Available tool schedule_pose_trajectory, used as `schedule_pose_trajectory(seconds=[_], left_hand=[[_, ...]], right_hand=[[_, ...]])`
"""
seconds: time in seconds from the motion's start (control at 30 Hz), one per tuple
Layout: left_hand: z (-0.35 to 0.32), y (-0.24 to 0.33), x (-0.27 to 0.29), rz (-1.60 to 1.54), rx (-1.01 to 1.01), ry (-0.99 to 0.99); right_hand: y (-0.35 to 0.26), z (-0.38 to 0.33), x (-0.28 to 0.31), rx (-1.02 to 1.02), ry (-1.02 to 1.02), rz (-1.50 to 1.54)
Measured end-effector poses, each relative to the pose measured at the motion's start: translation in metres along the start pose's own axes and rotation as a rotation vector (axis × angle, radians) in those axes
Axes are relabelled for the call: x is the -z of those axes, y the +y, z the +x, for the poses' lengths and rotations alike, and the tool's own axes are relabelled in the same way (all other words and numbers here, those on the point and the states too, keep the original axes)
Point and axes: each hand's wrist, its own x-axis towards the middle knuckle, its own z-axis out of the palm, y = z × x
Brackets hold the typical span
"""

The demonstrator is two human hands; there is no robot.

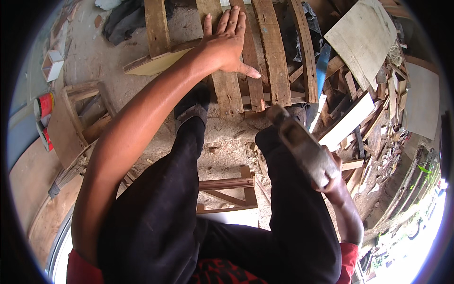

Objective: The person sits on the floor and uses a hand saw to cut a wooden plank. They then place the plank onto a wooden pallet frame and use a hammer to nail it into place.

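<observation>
My left hand (pixel 226 49) lies flat with fingers spread on the rough wooden slats, its thumb stretched to the right. Under it runs a narrow brown slat (pixel 255 92), with a wider pale slat (pixel 227 92) to its left and another worn slat (pixel 276 61) to its right. These slats lie side by side across crosspieces, like a pallet. My right hand (pixel 333 170) is closed around a thick grey-brown, hammer-like tool (pixel 305 144), blurred, so its exact kind is unclear. The tool's rounded end points up and left, close to the slats' near ends, above my right knee.
Scrap wood (pixel 350 94) is heaped at the right, with a pale square board (pixel 362 42) and a blue strip (pixel 322 66) by it. A wooden frame (pixel 90 113) stands at the left. Between my legs is a small wooden frame (pixel 227 184) on the ground.
</observation>
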Motion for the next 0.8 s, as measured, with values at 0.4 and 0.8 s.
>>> schedule_pose_trajectory(seconds=[0.4,0.8], left_hand=[[-0.004,0.007,0.029,-0.035,-0.021,-0.1],[-0.01,-0.003,-0.009,-0.106,-0.069,0.14]], right_hand=[[-0.013,0.006,0.002,-0.274,-0.161,0.092],[-0.055,0.024,0.029,-0.326,-0.096,-0.045]])
